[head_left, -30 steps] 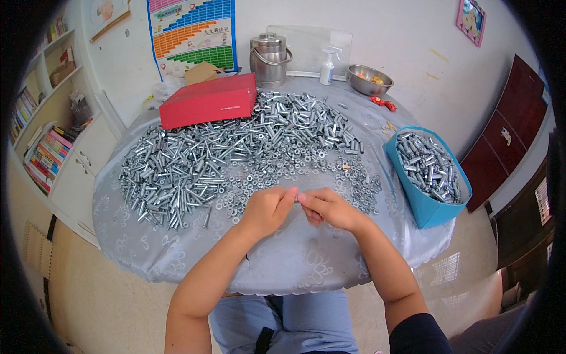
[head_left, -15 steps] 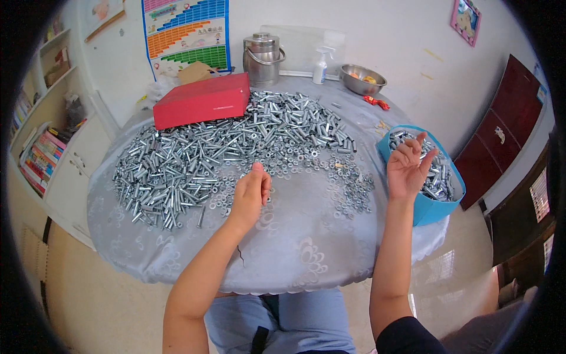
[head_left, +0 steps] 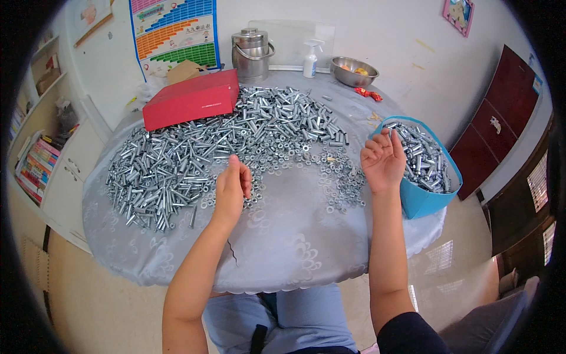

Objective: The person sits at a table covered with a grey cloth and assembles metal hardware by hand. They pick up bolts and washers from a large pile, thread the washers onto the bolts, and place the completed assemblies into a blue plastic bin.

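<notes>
A wide heap of silver bolts and metal sleeves (head_left: 171,171) covers the far left and middle of the table. My left hand (head_left: 232,187) is over the heap's near edge, closed with the thumb on top; whatever its fingers hold is hidden. Washers and nuts (head_left: 342,183) lie scattered between my two hands. My right hand (head_left: 384,162) is raised beside the light-blue bin (head_left: 429,203), palm showing, fingers loosely bent and apart, with nothing visible in them. The bin is filled with assembled-looking metal bolts (head_left: 418,154).
A red box (head_left: 191,100) rests on the back of the heap. Behind stand a steel pot with a handle (head_left: 252,56), a spray bottle (head_left: 310,60) and a steel bowl (head_left: 354,74) with fruit. Red wrappers (head_left: 368,94) lie near the bowl. A grey patterned cloth (head_left: 283,248) covers the table.
My right hand has moved left, from over the bin to its left side, and its fingers have bent in. My left hand stays closed near the heap. The whole view has shifted slightly.
</notes>
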The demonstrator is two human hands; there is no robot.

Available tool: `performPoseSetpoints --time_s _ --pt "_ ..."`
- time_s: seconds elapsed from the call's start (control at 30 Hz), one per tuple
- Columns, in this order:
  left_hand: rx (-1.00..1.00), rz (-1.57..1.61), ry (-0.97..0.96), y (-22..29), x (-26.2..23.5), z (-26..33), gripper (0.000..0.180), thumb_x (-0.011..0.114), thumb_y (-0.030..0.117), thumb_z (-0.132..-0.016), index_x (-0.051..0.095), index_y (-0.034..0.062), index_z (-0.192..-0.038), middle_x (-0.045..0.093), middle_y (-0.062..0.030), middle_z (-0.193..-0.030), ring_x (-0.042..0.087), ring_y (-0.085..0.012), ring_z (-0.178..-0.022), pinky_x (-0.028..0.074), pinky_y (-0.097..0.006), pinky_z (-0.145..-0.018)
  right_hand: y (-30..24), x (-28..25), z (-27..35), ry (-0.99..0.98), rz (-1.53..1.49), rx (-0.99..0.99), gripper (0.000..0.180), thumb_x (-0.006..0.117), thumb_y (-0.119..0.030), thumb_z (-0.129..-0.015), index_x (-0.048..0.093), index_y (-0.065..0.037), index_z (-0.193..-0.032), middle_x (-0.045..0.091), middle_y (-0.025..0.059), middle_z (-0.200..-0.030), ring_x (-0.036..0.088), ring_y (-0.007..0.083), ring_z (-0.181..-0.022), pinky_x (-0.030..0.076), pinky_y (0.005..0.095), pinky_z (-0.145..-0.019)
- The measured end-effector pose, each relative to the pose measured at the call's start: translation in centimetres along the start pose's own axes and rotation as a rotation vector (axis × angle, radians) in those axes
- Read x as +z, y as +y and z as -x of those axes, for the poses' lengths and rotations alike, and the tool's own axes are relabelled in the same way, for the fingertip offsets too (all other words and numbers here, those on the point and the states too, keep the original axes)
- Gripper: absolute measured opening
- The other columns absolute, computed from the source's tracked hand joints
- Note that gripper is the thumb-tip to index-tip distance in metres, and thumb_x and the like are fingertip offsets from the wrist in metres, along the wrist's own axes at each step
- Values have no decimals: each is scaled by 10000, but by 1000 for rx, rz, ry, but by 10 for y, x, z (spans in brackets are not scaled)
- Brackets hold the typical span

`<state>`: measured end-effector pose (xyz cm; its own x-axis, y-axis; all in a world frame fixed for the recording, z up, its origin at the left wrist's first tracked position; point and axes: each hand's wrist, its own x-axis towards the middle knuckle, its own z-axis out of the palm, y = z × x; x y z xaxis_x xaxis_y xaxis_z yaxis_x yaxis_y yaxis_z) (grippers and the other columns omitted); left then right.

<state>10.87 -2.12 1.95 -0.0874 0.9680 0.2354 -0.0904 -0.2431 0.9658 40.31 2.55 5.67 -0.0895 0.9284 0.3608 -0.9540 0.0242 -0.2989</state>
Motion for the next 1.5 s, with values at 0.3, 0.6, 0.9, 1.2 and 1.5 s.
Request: performPoseSetpoints --time_s 0.3,0.6,0.9,1.2,1.5 --pt "154 -380 133 -11 -8 -9 342 460 318 -913 516 37 -726 480 -20 -648 467 -128 -597 381 -267 -570 16 -10 -5 364 954 -277 143 593 -179 -829 572 -40 -853 497 -26 -669 437 64 -597 345 205 -535" --pt "479 -971 215 -19 -35 -16 123 584 154 -797 569 56 -870 541 -116 -893 496 -299 -869 376 -385 -792 29 -44 -17 208 1876 -526 130 566 -89 -805 603 -7 -898 633 112 -825 596 235 -788 449 307 -710" --pt "438 -1342 403 -25 -69 -27 177 571 111 -785 529 24 -933 546 -140 -919 499 -324 -909 403 -420 -795 38 -92 -26 -63 2176 -255 434 492 -93 -834 376 -30 -1247 579 137 -1104 507 326 -1061 370 399 -901" --pt "339 -1315 357 -40 -89 -35 198 510 59 -786 567 -16 -960 592 -170 -923 557 -316 -885 428 -418 -778 44 -78 -22 6 2484 -16 496 512 -292 -845 397 -96 -1286 466 111 -1250 365 325 -1186 207 468 -1005" --pt "291 -1415 281 -48 -95 -36 329 534 47 -727 591 64 -1051 590 -102 -1012 524 -280 -980 378 -403 -868 42 -80 -27 -16 2483 35 479 501 -348 -845 469 -72 -1235 382 111 -1329 321 337 -1208 198 459 -1015"
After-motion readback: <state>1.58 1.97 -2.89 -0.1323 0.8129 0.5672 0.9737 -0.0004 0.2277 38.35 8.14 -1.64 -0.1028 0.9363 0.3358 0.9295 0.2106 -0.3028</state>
